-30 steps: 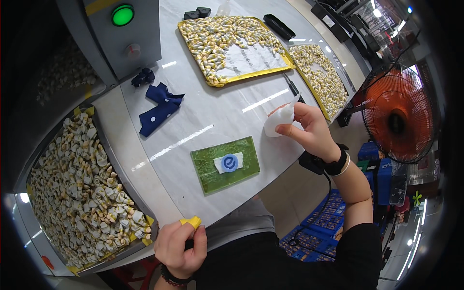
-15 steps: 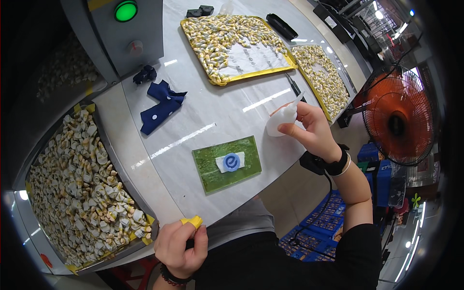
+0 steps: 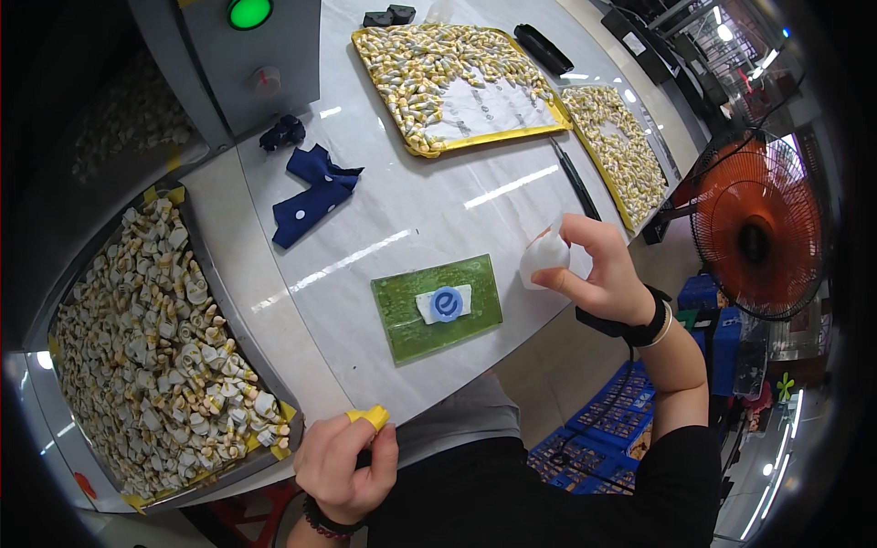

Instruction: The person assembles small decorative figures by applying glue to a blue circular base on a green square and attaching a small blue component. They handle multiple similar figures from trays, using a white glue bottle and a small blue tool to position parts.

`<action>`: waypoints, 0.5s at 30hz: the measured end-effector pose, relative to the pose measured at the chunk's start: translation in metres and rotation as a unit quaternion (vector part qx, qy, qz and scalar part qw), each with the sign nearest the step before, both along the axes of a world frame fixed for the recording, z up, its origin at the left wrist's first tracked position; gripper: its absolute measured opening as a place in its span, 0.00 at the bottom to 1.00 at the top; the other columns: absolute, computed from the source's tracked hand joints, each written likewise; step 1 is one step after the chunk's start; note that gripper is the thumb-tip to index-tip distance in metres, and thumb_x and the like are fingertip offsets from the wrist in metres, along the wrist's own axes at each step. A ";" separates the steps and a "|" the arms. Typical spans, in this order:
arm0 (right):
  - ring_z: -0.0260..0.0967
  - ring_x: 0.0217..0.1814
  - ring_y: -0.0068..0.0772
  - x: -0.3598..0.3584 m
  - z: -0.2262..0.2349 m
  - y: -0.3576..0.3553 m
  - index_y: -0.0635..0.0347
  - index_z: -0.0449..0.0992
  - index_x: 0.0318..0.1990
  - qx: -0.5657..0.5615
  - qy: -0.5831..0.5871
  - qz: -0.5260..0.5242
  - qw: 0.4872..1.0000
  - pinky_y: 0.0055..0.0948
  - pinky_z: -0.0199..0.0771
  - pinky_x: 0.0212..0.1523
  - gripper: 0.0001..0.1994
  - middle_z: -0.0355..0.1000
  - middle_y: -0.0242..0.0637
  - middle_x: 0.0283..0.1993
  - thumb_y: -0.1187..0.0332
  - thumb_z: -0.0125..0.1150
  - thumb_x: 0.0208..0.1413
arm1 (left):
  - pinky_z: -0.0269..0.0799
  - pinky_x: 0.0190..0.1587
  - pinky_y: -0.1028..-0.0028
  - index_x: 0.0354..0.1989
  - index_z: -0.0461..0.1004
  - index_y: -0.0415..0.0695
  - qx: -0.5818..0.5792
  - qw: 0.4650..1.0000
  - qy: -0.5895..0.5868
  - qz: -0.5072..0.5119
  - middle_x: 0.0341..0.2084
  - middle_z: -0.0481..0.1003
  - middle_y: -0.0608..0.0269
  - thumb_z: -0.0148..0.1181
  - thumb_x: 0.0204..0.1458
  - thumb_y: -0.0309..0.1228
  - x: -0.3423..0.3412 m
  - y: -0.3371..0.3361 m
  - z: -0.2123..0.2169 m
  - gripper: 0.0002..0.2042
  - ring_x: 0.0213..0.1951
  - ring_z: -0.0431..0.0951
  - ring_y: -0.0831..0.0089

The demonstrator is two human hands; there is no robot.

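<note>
My right hand (image 3: 607, 274) is closed around a white squeeze bottle (image 3: 545, 259), over the tabletop near its right edge. The bottle is nozzle up, and my fingers hide part of it. To its left lies a green slab (image 3: 402, 331) bearing a small white pad (image 3: 426, 309) with a round blue disc (image 3: 447, 304) on it. At the near table edge, my left hand (image 3: 343, 470) has its fingers curled in. Something yellow (image 3: 370, 417) covers its index fingertip. Whether those fingers hold anything is hidden.
A yellow-rimmed tray (image 3: 493, 140) of small white-and-yellow pieces lies at the back, with a second tray (image 3: 607, 187) beside it. A larger bin (image 3: 290, 437) of similar pieces stands left. Dark blue cloth (image 3: 315, 203), a black pen-like tool (image 3: 575, 183) and a fan (image 3: 754, 237) are around.
My right hand has brought the bottle slightly lower and nearer to me, and its nozzle shows shorter. My left hand is almost unmoved. The whole view has shifted a little.
</note>
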State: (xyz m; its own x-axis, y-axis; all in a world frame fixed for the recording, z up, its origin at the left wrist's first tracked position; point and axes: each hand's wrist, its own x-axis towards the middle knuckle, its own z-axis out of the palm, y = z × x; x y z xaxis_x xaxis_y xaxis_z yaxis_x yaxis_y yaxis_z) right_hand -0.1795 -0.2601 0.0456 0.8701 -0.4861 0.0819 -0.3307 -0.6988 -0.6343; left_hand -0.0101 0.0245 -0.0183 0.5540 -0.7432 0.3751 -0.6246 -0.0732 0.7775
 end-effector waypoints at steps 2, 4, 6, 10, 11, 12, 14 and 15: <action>0.71 0.33 0.39 0.000 0.001 0.001 0.62 0.76 0.35 -0.069 -0.004 0.022 0.997 0.30 0.67 0.36 0.11 0.73 0.38 0.32 0.69 0.71 0.46 | 0.71 0.23 0.72 0.33 0.77 0.41 0.001 1.000 0.001 -0.001 0.25 0.75 0.59 0.71 0.41 0.22 0.000 0.000 0.000 0.10 0.22 0.75 0.66; 0.71 0.34 0.41 0.001 0.007 0.003 0.60 0.76 0.35 -0.163 0.034 0.056 0.984 0.32 0.67 0.36 0.12 0.72 0.38 0.32 0.70 0.71 0.42 | 0.71 0.23 0.72 0.32 0.77 0.41 0.000 1.000 0.005 0.001 0.25 0.75 0.59 0.71 0.41 0.23 -0.001 0.000 0.000 0.10 0.21 0.75 0.66; 0.70 0.35 0.41 0.004 0.008 0.005 0.59 0.75 0.35 -0.235 0.057 0.080 0.967 0.34 0.67 0.36 0.13 0.71 0.36 0.31 0.71 0.70 0.39 | 0.71 0.23 0.72 0.32 0.77 0.41 0.000 1.000 0.006 0.002 0.25 0.75 0.59 0.71 0.41 0.23 -0.001 0.000 0.000 0.10 0.21 0.75 0.66; 0.68 0.34 0.37 0.011 0.006 0.008 0.57 0.73 0.33 -0.315 0.078 0.104 0.940 0.34 0.65 0.36 0.14 0.67 0.34 0.28 0.72 0.69 0.34 | 0.71 0.23 0.72 0.32 0.77 0.42 -0.002 1.000 0.005 0.006 0.25 0.75 0.60 0.71 0.41 0.23 -0.001 0.000 -0.001 0.10 0.21 0.75 0.66; 0.67 0.34 0.37 0.013 0.006 0.009 0.57 0.72 0.32 -0.331 0.084 0.108 0.934 0.33 0.65 0.36 0.15 0.66 0.33 0.28 0.72 0.68 0.33 | 0.71 0.23 0.72 0.32 0.77 0.42 -0.003 1.000 0.005 0.009 0.25 0.75 0.60 0.71 0.41 0.23 -0.001 0.000 -0.001 0.10 0.21 0.75 0.66; 0.67 0.33 0.36 0.014 0.006 0.009 0.57 0.71 0.31 -0.343 0.086 0.112 0.929 0.33 0.64 0.36 0.14 0.65 0.33 0.27 0.72 0.68 0.33 | 0.71 0.23 0.72 0.32 0.77 0.42 -0.004 1.000 0.005 0.007 0.25 0.75 0.60 0.71 0.41 0.23 -0.001 0.000 -0.001 0.10 0.21 0.75 0.66; 0.65 0.32 0.36 0.016 0.007 0.009 0.56 0.70 0.29 -0.366 0.091 0.120 0.918 0.32 0.64 0.36 0.12 0.63 0.32 0.26 0.72 0.66 0.34 | 0.71 0.23 0.72 0.32 0.77 0.42 -0.007 1.000 0.005 0.003 0.24 0.75 0.60 0.71 0.41 0.23 0.000 -0.001 0.000 0.10 0.21 0.75 0.66; 0.65 0.32 0.35 0.017 0.005 0.008 0.56 0.69 0.28 -0.379 0.094 0.127 0.912 0.32 0.64 0.36 0.11 0.62 0.32 0.26 0.72 0.65 0.35 | 0.71 0.23 0.72 0.32 0.77 0.42 -0.006 1.000 0.006 0.003 0.24 0.75 0.60 0.71 0.40 0.23 0.000 0.000 0.000 0.10 0.21 0.75 0.66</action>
State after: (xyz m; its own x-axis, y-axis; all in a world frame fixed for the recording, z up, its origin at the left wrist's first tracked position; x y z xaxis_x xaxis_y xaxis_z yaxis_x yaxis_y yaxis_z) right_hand -0.1624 -0.2516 0.0509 0.9798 -0.1339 0.1482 -0.1513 -0.9820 0.1132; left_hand -0.0102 0.0243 -0.0182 0.5628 -0.7353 0.3776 -0.6150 -0.0673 0.7857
